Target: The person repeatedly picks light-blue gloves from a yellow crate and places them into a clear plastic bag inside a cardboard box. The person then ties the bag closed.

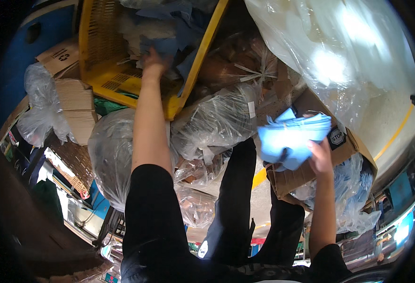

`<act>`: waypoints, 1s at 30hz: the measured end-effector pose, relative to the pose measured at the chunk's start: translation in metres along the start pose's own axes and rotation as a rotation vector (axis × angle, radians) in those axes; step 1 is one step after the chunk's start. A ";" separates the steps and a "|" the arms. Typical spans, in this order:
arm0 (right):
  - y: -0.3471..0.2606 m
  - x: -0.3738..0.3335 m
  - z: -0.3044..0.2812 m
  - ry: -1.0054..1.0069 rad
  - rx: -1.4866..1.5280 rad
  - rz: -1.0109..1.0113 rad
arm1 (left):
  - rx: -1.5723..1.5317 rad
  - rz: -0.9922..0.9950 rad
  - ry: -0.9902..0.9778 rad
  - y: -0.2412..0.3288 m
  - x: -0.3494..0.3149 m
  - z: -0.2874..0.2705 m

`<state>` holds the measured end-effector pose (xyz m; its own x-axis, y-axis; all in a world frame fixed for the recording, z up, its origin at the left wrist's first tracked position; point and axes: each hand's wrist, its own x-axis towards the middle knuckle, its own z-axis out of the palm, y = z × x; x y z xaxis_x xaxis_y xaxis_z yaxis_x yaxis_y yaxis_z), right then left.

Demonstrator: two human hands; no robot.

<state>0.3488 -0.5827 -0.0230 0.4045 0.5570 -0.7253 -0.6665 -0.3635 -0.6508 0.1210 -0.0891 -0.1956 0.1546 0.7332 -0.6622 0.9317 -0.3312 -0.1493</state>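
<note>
My right hand (321,158) grips a stack of light blue cut sheets (287,137), thumb on the near face, with a loose tie or band seeming to cross it. The stack is held above an open cardboard box (287,181). My left hand (154,63) reaches into a yellow plastic crate (201,59), tilted toward me. It touches a darker blue piece (160,45) there; the fingers are dim and blurred, so their grip is unclear. More blue and pale pieces (184,23) lie in a heap in the crate.
Filled clear plastic bags (214,120) lie below the crate and between my legs. A stack of flattened cardboard (77,111) stands at the left. A large translucent plastic sack (339,52) fills the far right. The box holds bagged blue pieces (351,181).
</note>
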 end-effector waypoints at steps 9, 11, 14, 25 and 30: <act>-0.046 -0.011 0.016 0.152 -1.350 -0.435 | 0.104 -0.068 0.058 0.018 -0.007 0.012; -0.048 -0.012 0.033 0.263 -1.314 -0.480 | 0.072 -0.003 0.193 0.003 -0.002 0.007; -0.049 -0.017 0.042 0.338 -0.962 -0.335 | -0.248 -0.033 0.095 -0.003 0.009 0.016; -0.022 -0.026 0.060 -0.092 -0.601 -0.408 | 0.275 0.096 0.430 0.015 0.004 0.049; -0.026 -0.045 0.080 -0.132 -0.693 -0.514 | 0.289 0.090 0.346 0.009 -0.002 0.028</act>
<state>0.2984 -0.5384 0.0444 0.4462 0.8430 -0.3004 0.1267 -0.3918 -0.9113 0.1203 -0.1101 -0.2159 0.3769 0.8331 -0.4048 0.7872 -0.5184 -0.3340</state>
